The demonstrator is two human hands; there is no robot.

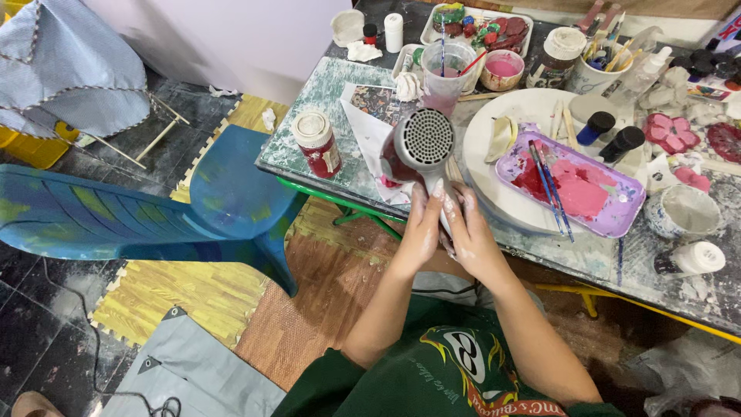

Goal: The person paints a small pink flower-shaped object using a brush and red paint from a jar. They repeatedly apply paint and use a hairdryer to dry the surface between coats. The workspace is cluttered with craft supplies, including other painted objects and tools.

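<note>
Left of the fingers the floor lies open: dark tiles, yellow foam mats and a brown patch, with a blue plastic chair [224, 201] pushed close to the worktop [309, 154], whose green-rimmed edge runs diagonally just past the knuckles. Both hands meet at that edge. The left hand [421, 232] has its fingers [417, 205] curled tight around the handle of a grey hair dryer [421, 143], and the right hand [471, 235] wraps the same handle from the other side, fingers [463, 208] closed on it and dusted white. The dryer stands just above the fingers, its round mesh back facing the camera, over a sheet of white paper. Left of the fingers, near the worktop edge, stands a dark red jar [318, 143] with a pale lid and a pale label. Right of the fingers sits a white round plate [494, 185] carrying a purple tray [610, 220] of pink and red paint with two brushes. Further right, a white-capped bottle [691, 259] lies near the edge.
</note>
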